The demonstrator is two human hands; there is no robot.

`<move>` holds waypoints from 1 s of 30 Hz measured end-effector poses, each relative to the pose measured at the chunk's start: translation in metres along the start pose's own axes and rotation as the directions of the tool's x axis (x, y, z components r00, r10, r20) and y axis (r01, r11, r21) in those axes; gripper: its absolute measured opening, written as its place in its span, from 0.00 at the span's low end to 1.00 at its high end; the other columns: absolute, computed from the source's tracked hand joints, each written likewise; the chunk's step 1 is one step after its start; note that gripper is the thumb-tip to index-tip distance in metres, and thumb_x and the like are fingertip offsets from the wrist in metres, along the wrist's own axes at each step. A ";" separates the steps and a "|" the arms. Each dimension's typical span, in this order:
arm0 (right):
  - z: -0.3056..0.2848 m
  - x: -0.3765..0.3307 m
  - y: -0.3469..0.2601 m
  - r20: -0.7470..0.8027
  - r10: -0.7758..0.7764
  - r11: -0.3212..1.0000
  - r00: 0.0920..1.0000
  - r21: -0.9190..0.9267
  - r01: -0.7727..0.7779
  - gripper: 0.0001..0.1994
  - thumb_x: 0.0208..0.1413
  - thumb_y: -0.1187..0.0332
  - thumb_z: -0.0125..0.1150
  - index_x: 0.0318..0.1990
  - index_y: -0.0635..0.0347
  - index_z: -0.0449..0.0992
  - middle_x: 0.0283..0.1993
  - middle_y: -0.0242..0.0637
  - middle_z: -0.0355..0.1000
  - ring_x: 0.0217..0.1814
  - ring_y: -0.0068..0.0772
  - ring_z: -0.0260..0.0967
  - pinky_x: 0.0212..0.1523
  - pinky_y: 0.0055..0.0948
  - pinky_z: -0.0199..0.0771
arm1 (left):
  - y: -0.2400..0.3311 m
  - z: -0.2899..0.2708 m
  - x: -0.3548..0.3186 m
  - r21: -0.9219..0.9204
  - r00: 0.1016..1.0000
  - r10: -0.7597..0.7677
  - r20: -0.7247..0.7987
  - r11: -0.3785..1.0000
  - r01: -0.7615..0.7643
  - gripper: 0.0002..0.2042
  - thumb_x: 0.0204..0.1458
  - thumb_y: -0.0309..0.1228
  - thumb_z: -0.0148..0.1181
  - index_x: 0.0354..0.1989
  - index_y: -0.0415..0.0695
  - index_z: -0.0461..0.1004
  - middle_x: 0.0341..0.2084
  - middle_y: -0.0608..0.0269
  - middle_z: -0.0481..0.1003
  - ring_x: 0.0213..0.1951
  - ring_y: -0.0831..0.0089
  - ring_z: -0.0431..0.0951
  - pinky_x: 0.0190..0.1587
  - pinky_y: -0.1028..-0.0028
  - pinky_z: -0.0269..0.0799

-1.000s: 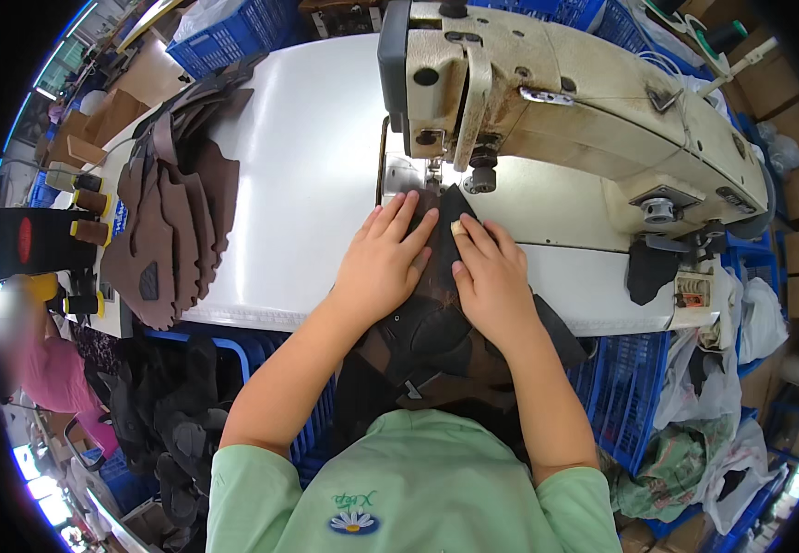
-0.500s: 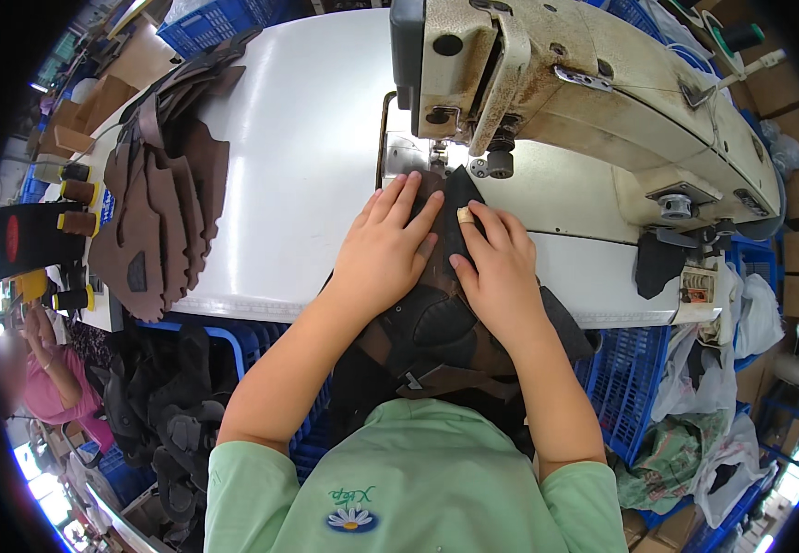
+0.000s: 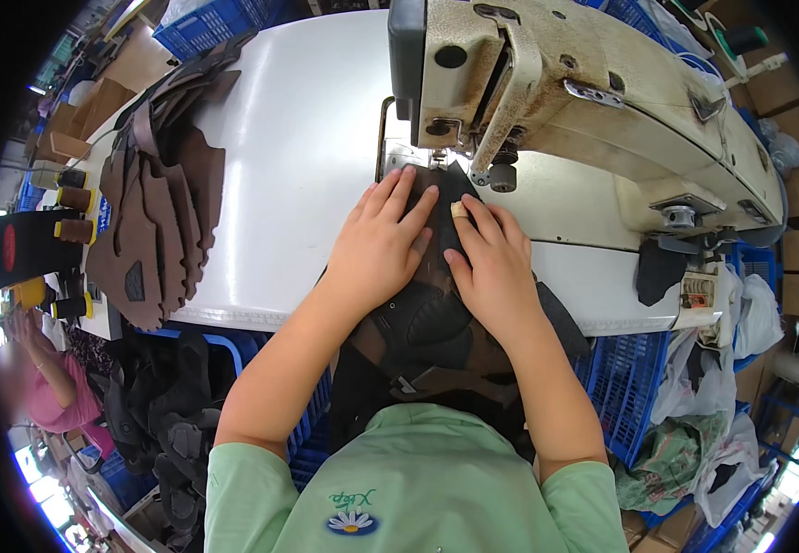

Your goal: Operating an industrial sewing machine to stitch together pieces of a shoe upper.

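Note:
In front of the sewing machine (image 3: 547, 83), a brown and black shoe-upper piece (image 3: 432, 249) lies with its far tip at the presser foot (image 3: 438, 158). My left hand (image 3: 376, 244) rests flat on its left side, fingers spread toward the needle area. My right hand (image 3: 491, 263) lies along the right side, thumb apart from the fingers, pressing on a pointed black strip (image 3: 455, 189). A pale wrap (image 3: 458, 210) circles one right finger. The rest of the work, with a padded black patch (image 3: 438, 318), hangs over the table edge toward my lap. The needle tip is too small to make out.
A stack of brown cut pieces (image 3: 146, 230) lies at the left of the white table (image 3: 279, 138), beside thread spools (image 3: 75, 229). Blue crates (image 3: 634, 378) stand below. Black shoe parts (image 3: 173, 396) fill one at lower left. A person in pink (image 3: 58, 392) sits beyond.
The black strip has swung left, closing the gap and lying against the brown part near the presser foot. Both hands have shifted slightly left with the work.

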State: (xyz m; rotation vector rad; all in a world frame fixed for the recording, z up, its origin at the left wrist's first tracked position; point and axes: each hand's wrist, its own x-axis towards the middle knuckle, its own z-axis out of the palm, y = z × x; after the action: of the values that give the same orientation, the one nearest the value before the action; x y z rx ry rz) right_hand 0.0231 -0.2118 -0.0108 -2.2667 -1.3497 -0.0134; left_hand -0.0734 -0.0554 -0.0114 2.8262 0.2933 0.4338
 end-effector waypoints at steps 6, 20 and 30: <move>0.002 0.010 0.002 -0.011 0.011 1.000 1.000 0.003 -0.011 0.25 0.50 0.67 0.63 0.57 0.64 0.69 0.61 0.40 0.64 0.64 0.47 0.59 0.59 0.45 0.61 | -0.007 -0.001 0.009 -0.001 1.000 0.019 0.007 1.000 -0.019 0.23 0.55 0.33 0.56 0.61 0.45 0.69 0.63 0.48 0.63 0.65 0.52 0.60 0.65 0.57 0.58; 0.004 0.015 0.006 -0.022 0.011 1.000 1.000 0.014 -0.011 0.25 0.50 0.67 0.62 0.57 0.64 0.69 0.58 0.40 0.66 0.63 0.48 0.59 0.58 0.47 0.61 | -0.010 0.002 0.015 0.012 1.000 0.017 0.006 1.000 -0.018 0.22 0.54 0.32 0.57 0.59 0.44 0.69 0.63 0.49 0.63 0.66 0.53 0.60 0.65 0.59 0.58; 0.004 0.014 0.004 -0.037 0.006 1.000 0.999 0.009 -0.006 0.23 0.51 0.66 0.62 0.55 0.60 0.72 0.57 0.40 0.67 0.63 0.48 0.59 0.57 0.47 0.61 | -0.009 0.001 0.015 -0.038 0.999 0.016 -0.028 0.999 -0.017 0.21 0.53 0.30 0.58 0.56 0.39 0.68 0.61 0.46 0.65 0.65 0.52 0.60 0.63 0.58 0.60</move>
State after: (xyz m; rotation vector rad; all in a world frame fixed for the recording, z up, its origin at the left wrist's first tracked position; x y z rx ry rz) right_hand 0.0327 -0.2002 -0.0124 -2.2518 -1.3217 -0.0465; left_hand -0.0603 -0.0435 -0.0112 2.7892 0.2651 0.4775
